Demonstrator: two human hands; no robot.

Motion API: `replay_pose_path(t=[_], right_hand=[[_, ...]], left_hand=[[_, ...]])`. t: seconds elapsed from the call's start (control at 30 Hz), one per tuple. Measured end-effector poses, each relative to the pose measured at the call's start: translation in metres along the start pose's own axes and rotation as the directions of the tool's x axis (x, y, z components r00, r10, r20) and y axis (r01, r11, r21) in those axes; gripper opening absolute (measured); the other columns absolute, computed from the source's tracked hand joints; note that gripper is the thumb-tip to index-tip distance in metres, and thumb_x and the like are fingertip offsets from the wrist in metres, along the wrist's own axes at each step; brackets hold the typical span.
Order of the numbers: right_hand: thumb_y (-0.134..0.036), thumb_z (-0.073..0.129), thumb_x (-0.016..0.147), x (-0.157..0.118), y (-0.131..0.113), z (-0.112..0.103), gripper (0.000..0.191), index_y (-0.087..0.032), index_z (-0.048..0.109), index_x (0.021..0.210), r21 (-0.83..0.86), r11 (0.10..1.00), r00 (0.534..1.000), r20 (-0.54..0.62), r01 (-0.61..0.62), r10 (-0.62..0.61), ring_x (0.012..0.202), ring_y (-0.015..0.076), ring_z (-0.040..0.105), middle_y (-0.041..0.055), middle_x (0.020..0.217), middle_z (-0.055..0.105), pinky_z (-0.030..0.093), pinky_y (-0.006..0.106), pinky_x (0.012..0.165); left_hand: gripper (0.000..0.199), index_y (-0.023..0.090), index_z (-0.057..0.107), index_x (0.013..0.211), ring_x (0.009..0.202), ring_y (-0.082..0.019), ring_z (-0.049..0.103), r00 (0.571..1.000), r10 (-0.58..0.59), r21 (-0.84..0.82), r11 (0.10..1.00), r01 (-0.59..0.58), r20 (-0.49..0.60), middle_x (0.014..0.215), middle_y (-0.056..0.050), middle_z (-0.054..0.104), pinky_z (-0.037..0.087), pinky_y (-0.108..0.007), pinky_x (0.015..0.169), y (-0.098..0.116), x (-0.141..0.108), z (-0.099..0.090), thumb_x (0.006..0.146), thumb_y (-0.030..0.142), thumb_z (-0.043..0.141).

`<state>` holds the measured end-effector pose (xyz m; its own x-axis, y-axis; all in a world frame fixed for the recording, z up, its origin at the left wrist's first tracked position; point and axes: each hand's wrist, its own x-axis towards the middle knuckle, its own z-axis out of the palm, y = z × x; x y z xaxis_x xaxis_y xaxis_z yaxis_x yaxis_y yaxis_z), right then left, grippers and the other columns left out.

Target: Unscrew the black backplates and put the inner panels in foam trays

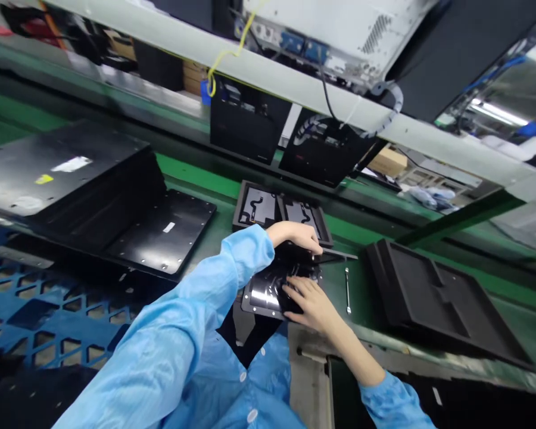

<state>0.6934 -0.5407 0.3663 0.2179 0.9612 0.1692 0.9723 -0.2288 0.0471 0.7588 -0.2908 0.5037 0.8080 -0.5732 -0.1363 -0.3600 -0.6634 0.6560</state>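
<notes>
A dark flat panel (264, 296) with a glossy film and small light dots along its edge lies at the near edge of the green bench. My right hand (310, 301) rests on it with the fingers spread. Farther back, my left hand (300, 237) reaches over the panel's far part, its fingers curled together; what they hold, if anything, is too small to name. Just right of that hand lies a thin grey bar (339, 254). A wrench (347, 291) sits on the bench to the right of the panel.
Behind my hands is a black foam tray (238, 210) with two grey parts. Black foam trays (433, 292) are stacked at the right. A large black housing (89, 173) stands at the left. A white beam (339, 101) crosses above, with equipment and cables.
</notes>
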Motion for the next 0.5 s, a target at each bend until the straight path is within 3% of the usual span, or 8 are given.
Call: replay_pose_path(t=[0.07,0.13,0.2,0.33,0.5], right_hand=[[-0.024,0.07,0.102,-0.001,-0.004,-0.002,0.045,-0.02,0.07,0.147,-0.064,0.989,0.989,-0.062,0.133,-0.137,0.129,0.0326,0.071,0.0183,0.144,0.074,0.059,0.052,0.11],[-0.015,0.061,0.104,-0.004,-0.006,-0.004,0.045,-0.023,0.071,0.146,-0.116,0.982,0.978,-0.127,0.152,-0.166,0.122,0.0285,0.075,0.0143,0.136,0.078,0.061,0.047,0.106],[-0.013,0.059,0.104,-0.007,-0.005,-0.007,0.047,-0.024,0.069,0.149,-0.139,0.985,0.98,-0.157,0.104,-0.126,0.121,0.0285,0.076,0.0135,0.135,0.079,0.062,0.046,0.103],[-0.016,0.06,0.106,-0.007,-0.002,-0.013,0.045,-0.023,0.068,0.15,-0.152,0.985,0.99,-0.107,0.076,-0.093,0.118,0.0308,0.076,0.0151,0.134,0.079,0.063,0.047,0.098],[-0.029,0.063,0.108,-0.008,-0.009,-0.015,0.036,-0.022,0.071,0.142,-0.114,0.993,0.997,-0.072,-0.021,0.013,0.112,0.0312,0.078,0.0149,0.13,0.079,0.065,0.046,0.094]], left_hand=[[0.038,0.022,0.088,0.094,0.091,-0.019,0.07,1.0,0.009,-0.009,1.0,-0.009,-0.006,0.102,-0.002,0.083,0.05,-0.028,0.077,0.0,0.001,-0.002,0.079,0.047,0.065],[0.036,0.021,0.087,0.09,0.09,-0.02,0.07,1.0,0.018,0.003,1.0,-0.018,-0.018,0.101,-0.002,0.083,0.05,-0.029,0.078,0.001,0.001,-0.003,0.08,0.048,0.065],[0.035,0.022,0.087,0.09,0.091,-0.02,0.071,1.0,0.014,0.017,1.0,-0.013,-0.028,0.102,-0.002,0.083,0.05,-0.029,0.079,0.001,0.0,-0.003,0.081,0.047,0.065],[0.036,0.024,0.089,0.097,0.098,-0.023,0.073,0.999,-0.021,0.029,0.999,0.022,-0.029,0.107,-0.002,0.084,0.053,-0.03,0.083,0.006,-0.004,-0.001,0.081,0.049,0.067],[0.039,0.026,0.089,0.097,0.103,-0.026,0.075,0.999,-0.021,0.082,0.996,0.025,-0.042,0.113,-0.004,0.084,0.056,-0.034,0.088,0.012,-0.012,0.004,0.081,0.053,0.067]])
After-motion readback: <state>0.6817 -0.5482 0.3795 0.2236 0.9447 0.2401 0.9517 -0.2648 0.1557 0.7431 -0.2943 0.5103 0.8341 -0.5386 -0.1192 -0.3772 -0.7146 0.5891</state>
